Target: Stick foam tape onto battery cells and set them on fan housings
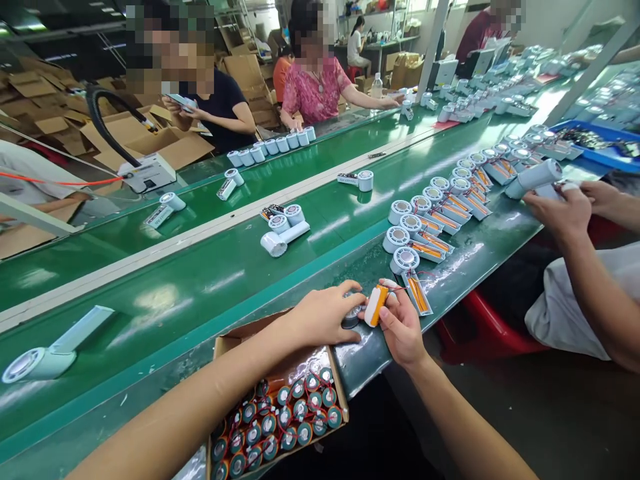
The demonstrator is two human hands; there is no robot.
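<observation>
My right hand (403,327) pinches an orange battery (383,298) with a white strip along one side and thin red wires. Close beside it, my left hand (330,310) curls its fingers over a grey round thing (352,319) on the bench; its kind is partly hidden. Below my left forearm stands a cardboard box (341,383) of upright orange batteries (285,417) with red wires. Just beyond my right hand lies a handheld fan housing (405,259), its open handle showing an orange battery.
Several similar fan housings (440,187) line the bench to the right. Other fan parts (274,244) lie on the green conveyor (200,260). A co-worker's hands (565,210) hold a fan at the right, near a blue tray (600,130). People sit across the conveyor.
</observation>
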